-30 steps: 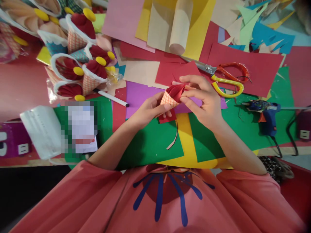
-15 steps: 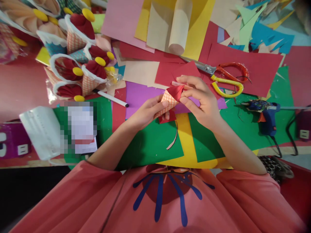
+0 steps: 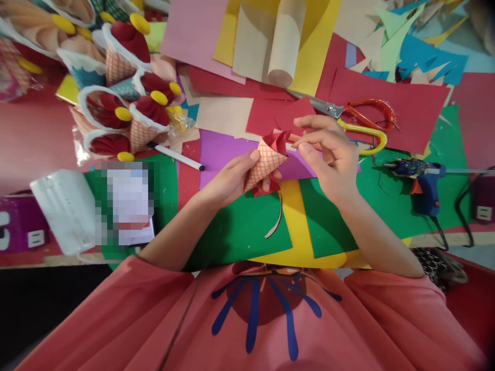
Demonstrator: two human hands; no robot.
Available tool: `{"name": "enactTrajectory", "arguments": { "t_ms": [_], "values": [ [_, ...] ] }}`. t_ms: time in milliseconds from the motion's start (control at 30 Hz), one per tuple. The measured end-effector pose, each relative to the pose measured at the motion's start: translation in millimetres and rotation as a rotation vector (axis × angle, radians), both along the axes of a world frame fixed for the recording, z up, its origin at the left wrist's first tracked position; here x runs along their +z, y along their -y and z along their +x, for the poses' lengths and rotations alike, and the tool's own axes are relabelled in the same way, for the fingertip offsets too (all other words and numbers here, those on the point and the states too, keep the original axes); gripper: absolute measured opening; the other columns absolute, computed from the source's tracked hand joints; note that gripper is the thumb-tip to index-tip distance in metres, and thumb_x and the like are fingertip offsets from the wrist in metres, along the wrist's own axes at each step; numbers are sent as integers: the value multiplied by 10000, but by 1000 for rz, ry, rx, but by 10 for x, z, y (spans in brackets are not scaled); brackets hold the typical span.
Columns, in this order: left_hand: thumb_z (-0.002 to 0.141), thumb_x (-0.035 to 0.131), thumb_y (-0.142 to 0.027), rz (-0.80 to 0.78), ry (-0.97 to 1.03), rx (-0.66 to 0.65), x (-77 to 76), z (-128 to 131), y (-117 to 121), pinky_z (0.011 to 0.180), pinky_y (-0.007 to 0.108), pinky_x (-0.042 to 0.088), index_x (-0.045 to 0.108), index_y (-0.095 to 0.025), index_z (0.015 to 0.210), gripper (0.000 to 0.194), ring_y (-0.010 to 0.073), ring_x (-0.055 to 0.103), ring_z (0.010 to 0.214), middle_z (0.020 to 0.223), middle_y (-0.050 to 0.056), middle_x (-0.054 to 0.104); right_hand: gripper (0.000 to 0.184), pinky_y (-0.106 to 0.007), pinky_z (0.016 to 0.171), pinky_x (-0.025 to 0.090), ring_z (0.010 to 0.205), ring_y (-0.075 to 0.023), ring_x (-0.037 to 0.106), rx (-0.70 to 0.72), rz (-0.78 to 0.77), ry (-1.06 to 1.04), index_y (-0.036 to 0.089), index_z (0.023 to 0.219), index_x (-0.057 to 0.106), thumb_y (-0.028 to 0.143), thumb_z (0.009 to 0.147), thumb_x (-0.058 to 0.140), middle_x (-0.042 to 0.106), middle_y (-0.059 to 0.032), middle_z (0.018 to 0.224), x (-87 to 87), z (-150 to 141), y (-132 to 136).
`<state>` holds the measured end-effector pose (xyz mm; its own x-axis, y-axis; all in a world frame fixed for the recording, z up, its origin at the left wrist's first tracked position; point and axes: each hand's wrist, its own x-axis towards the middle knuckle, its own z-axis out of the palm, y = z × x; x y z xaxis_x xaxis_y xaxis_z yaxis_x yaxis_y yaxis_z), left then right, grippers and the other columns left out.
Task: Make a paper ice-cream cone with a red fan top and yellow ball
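Observation:
My left hand (image 3: 234, 176) grips a small orange-and-white checked cone (image 3: 266, 164), tilted with its point down and to the left. Folded red paper (image 3: 275, 139) stands up out of the cone's wide end. To the right, a short gap away from the cone, my right hand (image 3: 332, 157) hovers with its fingers apart and nothing visible in them. Beneath the cone lies a small red piece (image 3: 273, 186), partly covered by my left fingers, and a thin pale strip (image 3: 275, 221) curls below it on the green sheet (image 3: 235, 232).
Scissors (image 3: 336, 111) with red and yellow handles lie beyond my right hand. A blue glue gun (image 3: 425, 185) rests at right. Finished cones (image 3: 145, 126) with yellow dots crowd the upper left. A marker (image 3: 178, 157), a paper roll (image 3: 286, 46) and a white box (image 3: 64, 211) surround the work.
My right hand has let go of the red paper and drawn back to the right. The cone has turned slightly in my left hand, and its red paper now shows upright folds.

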<state>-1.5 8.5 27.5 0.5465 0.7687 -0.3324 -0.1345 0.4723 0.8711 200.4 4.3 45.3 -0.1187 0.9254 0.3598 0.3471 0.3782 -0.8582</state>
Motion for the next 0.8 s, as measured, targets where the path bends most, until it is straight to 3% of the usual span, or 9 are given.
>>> {"name": "enactTrajectory", "arguments": {
  "t_ms": [300, 500, 600, 800],
  "values": [
    [798, 622, -689, -18, 14, -18, -13, 13, 6, 455, 241, 435, 637, -143, 837, 548, 121, 570, 493, 590, 18, 632, 184, -488, 1070, 515, 1203, -244, 642, 99, -106, 41, 288, 826, 688, 446, 901, 630, 658, 23, 1220, -35, -48, 7],
    [798, 647, -669, 24, 43, 29, -34, 13, 16, 445, 224, 430, 605, -159, 903, 522, 98, 576, 504, 704, 11, 668, 153, -450, 1081, 512, 1263, -222, 610, 208, -22, 48, 270, 840, 670, 344, 940, 582, 638, -4, 1313, -60, -2, -39],
    [832, 653, -604, 146, 13, 82, -107, -6, 19, 508, 217, 456, 553, -196, 1035, 467, 99, 604, 577, 760, -11, 656, 107, -414, 1054, 534, 1240, -208, 621, 152, 50, 24, 267, 868, 678, 296, 934, 599, 645, -26, 1300, -83, 10, -60],
    [814, 751, -448, 638, -100, 217, -392, -25, 17, 830, 280, 528, 428, -289, 1183, 515, 143, 625, 993, 1135, 15, 566, 75, -403, 949, 598, 1105, -192, 673, -56, 250, 29, 263, 886, 660, 261, 926, 597, 674, -38, 1194, -59, -35, -7]
  ]
}}
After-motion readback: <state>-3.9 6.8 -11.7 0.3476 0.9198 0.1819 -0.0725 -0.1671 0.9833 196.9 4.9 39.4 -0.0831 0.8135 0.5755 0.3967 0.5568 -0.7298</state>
